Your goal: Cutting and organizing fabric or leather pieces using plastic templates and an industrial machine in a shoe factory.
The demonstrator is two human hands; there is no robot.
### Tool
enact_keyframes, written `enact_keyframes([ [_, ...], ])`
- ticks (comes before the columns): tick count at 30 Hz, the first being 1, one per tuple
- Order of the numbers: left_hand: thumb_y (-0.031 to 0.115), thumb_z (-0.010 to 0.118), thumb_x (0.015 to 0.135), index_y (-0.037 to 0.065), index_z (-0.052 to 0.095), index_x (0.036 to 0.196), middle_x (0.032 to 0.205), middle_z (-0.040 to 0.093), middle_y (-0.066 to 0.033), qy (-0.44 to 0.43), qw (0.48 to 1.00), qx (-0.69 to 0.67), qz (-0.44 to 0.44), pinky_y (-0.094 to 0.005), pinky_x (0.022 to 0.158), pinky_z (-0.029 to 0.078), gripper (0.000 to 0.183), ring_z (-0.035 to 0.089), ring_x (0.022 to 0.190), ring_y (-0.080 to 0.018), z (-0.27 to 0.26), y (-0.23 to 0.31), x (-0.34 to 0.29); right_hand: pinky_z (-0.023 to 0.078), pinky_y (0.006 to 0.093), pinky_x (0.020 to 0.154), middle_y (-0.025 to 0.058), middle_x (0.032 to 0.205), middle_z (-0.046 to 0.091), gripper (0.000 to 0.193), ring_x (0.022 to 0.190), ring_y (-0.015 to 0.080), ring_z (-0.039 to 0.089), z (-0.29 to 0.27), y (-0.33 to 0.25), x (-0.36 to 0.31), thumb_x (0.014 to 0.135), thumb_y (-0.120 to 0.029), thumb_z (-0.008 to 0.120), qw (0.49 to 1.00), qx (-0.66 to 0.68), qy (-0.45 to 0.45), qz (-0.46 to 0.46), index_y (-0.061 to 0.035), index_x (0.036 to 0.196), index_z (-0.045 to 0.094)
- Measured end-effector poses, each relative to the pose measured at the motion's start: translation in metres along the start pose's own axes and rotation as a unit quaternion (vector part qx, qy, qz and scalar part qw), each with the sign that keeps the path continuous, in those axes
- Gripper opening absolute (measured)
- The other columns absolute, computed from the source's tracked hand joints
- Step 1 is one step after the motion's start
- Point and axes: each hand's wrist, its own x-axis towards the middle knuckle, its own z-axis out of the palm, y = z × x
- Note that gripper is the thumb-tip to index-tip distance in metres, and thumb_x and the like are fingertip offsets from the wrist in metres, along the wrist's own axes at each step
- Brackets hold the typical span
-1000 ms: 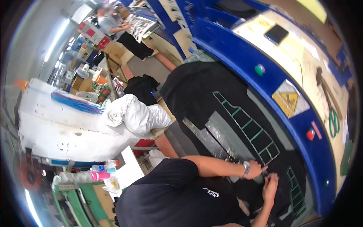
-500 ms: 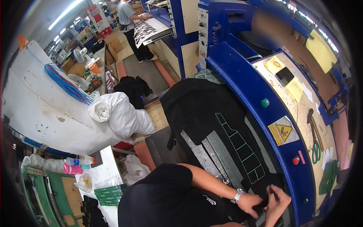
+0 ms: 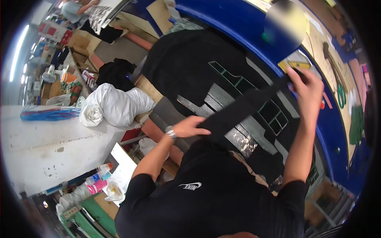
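A long black fabric piece point(image 3: 243, 111) is stretched between my hands, wide at its left end and narrow at its right. My left hand point(image 3: 191, 127), with a metal watch on the wrist, has its thumb and fingers closed on the wide end. Raised higher at the right, my right hand point(image 3: 306, 86) pinches the narrow end. Beneath the piece lies a green-edged cutting die point(image 3: 274, 122), a stepped outline with several compartments, partly covered by it. The die rests on black cloth point(image 3: 178, 65) spread over a worn grey bed point(image 3: 254, 139).
A blue machine beam point(image 3: 226, 25) curves behind the cloth. Beyond it, a ledge holds a hammer point(image 3: 331, 59) and green-handled scissors point(image 3: 341, 95). White sacks point(image 3: 115, 104) sit at the left; bottles point(image 3: 97, 178) stand lower left. Another person point(image 3: 73, 12) works at the far left.
My hands have risen from the lower right and moved apart, drawing the black fabric piece out between them. The view has turned, so the die and machine appear higher.
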Motion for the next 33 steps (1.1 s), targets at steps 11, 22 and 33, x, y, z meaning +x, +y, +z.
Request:
enact_keyframes([
  [11,0.009,0.072,0.092,0.0,0.061,0.126,0.121,0.067,-0.0093,0.437,0.88,-0.148,-0.109,-0.0302,0.089,0.054,0.036,0.065,0.103,-0.0171,-0.126,-0.079,-0.093,0.054,0.0332,0.072,0.015,0.081,0.073,0.036,0.08,0.0284,0.074,0.204,0.112,0.13,0.091,-0.027,0.074,0.982,-0.063,-0.062,-0.169,0.0032,0.109,0.07],
  [22,0.016,0.074,0.09,0.004,0.069,0.118,0.104,0.073,-0.0113,0.365,0.919,0.148,0.013,-0.0297,0.076,0.054,0.032,0.07,0.085,-0.0168,-0.153,-0.024,0.044,0.042,0.0397,0.11,0.0176,0.138,0.056,0.086,0.128,0.0366,0.053,0.11,0.148,-0.012,0.07,-0.014,0.085,0.906,-0.321,-0.273,0.035,-0.0066,0.147,0.047],
  [33,0.041,0.08,0.079,0.008,0.074,0.097,0.104,0.062,-0.0073,0.321,0.882,0.344,0.016,-0.0471,0.084,0.047,0.037,0.056,0.103,-0.0311,-0.124,-0.007,0.185,0.034,0.032,0.113,0.0096,0.143,0.055,0.07,0.13,0.0186,0.05,0.073,0.189,0.049,0.09,-0.031,0.073,0.871,0.043,-0.418,0.255,-0.0043,0.149,0.046],
])
